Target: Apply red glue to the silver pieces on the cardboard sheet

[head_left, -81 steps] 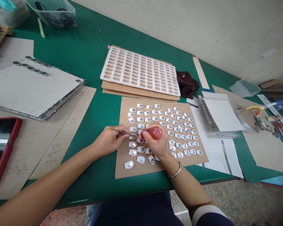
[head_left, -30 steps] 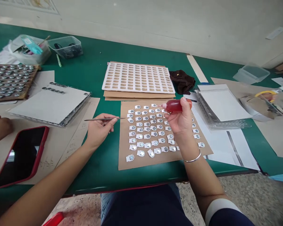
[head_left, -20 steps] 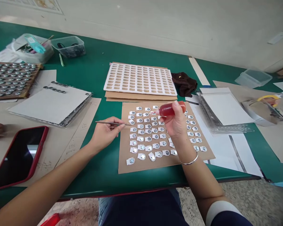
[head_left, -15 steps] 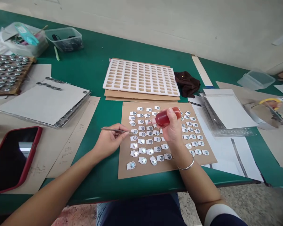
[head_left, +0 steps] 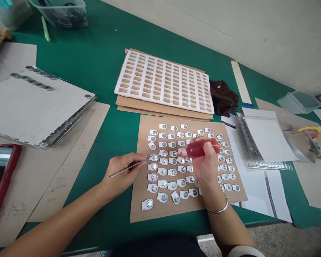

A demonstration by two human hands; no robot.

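While the right hand (head_left: 205, 166) is wrapped around a red bottle (head_left: 199, 149) over the cardboard sheet (head_left: 160, 214), the bottle's long axis lies nearly level, its nozzle pointing left and slightly down at one of the white tabs (head_left: 162, 184) with metal discs; whether it touches, I cannot tell. The left hand (head_left: 120, 181) pinches a slim metal tool (head_left: 123, 170) at the sheet's left edge, its long axis slanting away and to the right, the tip by another tab. Beyond the sheet, a white grid tray (head_left: 173, 62) rests on the green bench (head_left: 96, 53).
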